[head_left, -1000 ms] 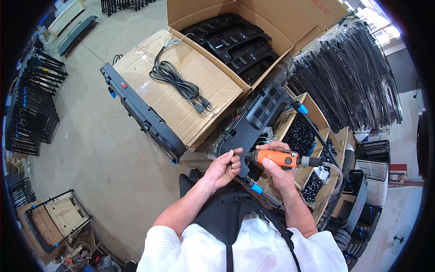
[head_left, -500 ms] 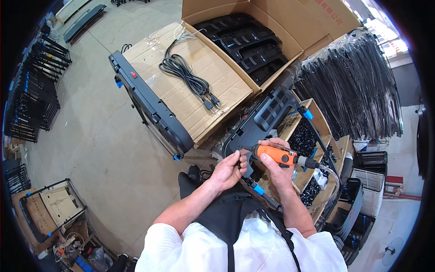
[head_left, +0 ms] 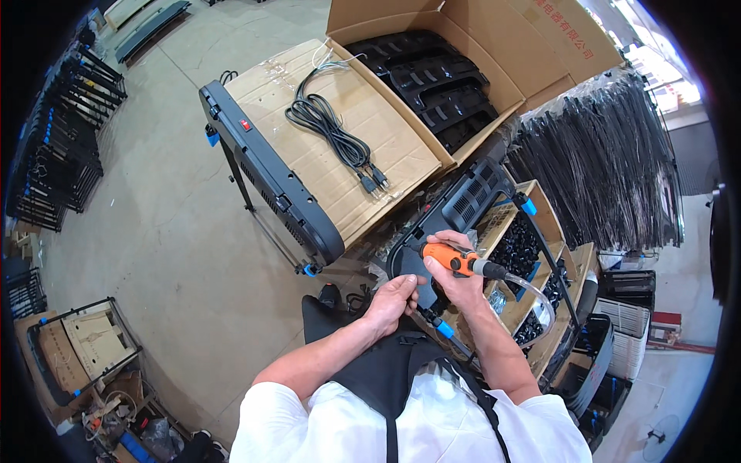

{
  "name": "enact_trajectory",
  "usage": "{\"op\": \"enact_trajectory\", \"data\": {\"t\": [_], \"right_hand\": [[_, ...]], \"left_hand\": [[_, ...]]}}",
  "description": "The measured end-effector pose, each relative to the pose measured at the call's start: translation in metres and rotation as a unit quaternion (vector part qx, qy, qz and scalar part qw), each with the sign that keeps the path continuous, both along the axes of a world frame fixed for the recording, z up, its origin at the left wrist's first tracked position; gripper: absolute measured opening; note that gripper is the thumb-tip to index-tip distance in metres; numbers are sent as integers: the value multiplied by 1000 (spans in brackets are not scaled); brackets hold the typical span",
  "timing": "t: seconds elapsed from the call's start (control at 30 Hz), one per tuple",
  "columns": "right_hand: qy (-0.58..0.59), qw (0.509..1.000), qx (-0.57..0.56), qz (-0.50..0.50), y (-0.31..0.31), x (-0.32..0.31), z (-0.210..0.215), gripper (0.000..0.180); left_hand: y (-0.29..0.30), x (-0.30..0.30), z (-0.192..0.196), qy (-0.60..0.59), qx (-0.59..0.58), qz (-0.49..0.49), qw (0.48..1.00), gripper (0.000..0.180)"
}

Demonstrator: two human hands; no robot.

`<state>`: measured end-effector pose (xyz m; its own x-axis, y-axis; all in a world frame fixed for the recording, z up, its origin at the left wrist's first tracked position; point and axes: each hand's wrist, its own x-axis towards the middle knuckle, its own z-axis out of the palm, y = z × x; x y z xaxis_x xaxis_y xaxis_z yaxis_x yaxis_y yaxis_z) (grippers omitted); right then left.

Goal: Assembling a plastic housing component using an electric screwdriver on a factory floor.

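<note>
My right hand grips an orange pneumatic screwdriver with a clear air hose trailing off to the right. Its tip points left onto a black plastic panel that lies in front of me on a black frame with blue end caps. My left hand rests on the near edge of that panel, fingers pinched close to the tool's tip. Whether it holds a small part is hidden.
A flat cardboard sheet carries a coiled black power cable and rests against a long black housing. An open carton holds black panels. Bins of small black parts and bundles of black rods lie right.
The view has shifted, so everything sits lower and further right. My hands stay together on the panel, with the screwdriver's tip held at about the same spot.
</note>
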<state>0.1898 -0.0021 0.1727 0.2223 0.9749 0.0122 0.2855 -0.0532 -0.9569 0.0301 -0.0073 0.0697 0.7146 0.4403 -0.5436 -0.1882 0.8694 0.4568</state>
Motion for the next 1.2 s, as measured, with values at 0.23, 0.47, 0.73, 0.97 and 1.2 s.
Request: {"op": "enact_trajectory", "data": {"t": [0.23, 0.47, 0.73, 0.97, 1.2], "right_hand": [[-124, 991, -15, 38, 15, -7, 11, 36], [-140, 989, -6, 54, 21, -11, 11, 31], [-90, 995, -24, 40, 21, -11, 10, 31], [-68, 997, -23, 25, 16, -13, 3, 31], [-84, 995, -44, 26, 8, -10, -6, 41]], "left_hand": [[5, -4, 7, -15, -62, 54, 996, 29], [8, -10, 3, -36, -94, 47, 994, 28], [11, -15, 1, -54, -129, 61, 988, 29], [8, -16, 2, -30, -140, 47, 989, 30], [4, -9, -3, -12, -136, 45, 990, 30]]}}
